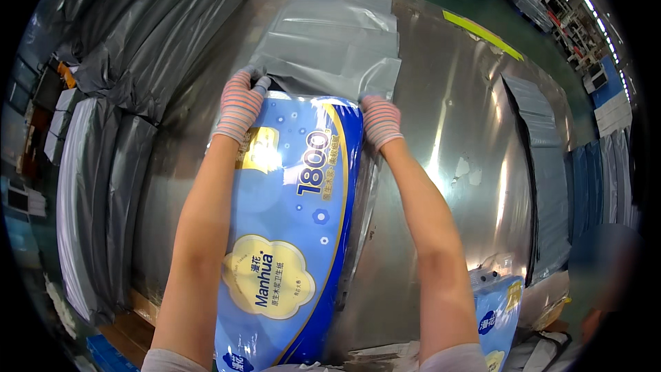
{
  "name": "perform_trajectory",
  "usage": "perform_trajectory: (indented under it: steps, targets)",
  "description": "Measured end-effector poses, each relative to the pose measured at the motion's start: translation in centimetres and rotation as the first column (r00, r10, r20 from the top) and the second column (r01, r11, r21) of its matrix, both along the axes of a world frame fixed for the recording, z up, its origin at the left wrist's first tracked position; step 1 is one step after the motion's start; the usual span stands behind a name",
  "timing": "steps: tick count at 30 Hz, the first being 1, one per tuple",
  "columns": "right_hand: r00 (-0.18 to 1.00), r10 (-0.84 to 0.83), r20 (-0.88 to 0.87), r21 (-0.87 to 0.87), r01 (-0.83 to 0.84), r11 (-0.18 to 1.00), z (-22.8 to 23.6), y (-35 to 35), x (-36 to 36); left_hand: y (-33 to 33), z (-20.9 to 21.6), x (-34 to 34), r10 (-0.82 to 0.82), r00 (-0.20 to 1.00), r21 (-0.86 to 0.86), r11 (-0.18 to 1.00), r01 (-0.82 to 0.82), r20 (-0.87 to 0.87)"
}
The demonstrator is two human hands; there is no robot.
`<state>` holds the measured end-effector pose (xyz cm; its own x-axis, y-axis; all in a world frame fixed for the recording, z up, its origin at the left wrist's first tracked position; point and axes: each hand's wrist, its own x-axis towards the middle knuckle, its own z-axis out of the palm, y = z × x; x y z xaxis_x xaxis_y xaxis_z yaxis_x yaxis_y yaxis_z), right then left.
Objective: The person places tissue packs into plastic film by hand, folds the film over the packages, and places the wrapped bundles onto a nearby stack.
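Now both gloved hands, the left hand (239, 107) and right hand (381, 120), grip the far end of the long blue pack (292, 234), which points away toward the grey bag (330, 62) on the shiny table (454, 131).

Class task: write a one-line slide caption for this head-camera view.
Gloved left hand and right hand grip a blue tissue pack at a grey mailer bag on a steel table.

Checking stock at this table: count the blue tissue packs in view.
2. One large blue tissue pack lies on the metal table between the left hand and right hand; another blue pack sits at the lower right. More may be hidden.
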<state>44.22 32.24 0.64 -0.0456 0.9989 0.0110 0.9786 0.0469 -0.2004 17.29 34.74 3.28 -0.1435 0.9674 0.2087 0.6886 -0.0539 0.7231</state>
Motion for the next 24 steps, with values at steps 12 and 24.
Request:
perform_trajectory:
  steps: [12,24]
  targets:
    - [0.761,0.262,-0.594,0.506,0.099,0.857,1.6,-7.7,0.2,-6.2,-0.5,-2.8,-0.191,0.928,0.15,0.977,0.15,0.319]
    - [0.735,-0.157,-0.659,0.053,0.254,0.966,-4.6,-4.0,0.7,-3.2,-6.9,-6.8,-0.09,0.903,-0.333,0.91,0.246,0.42]
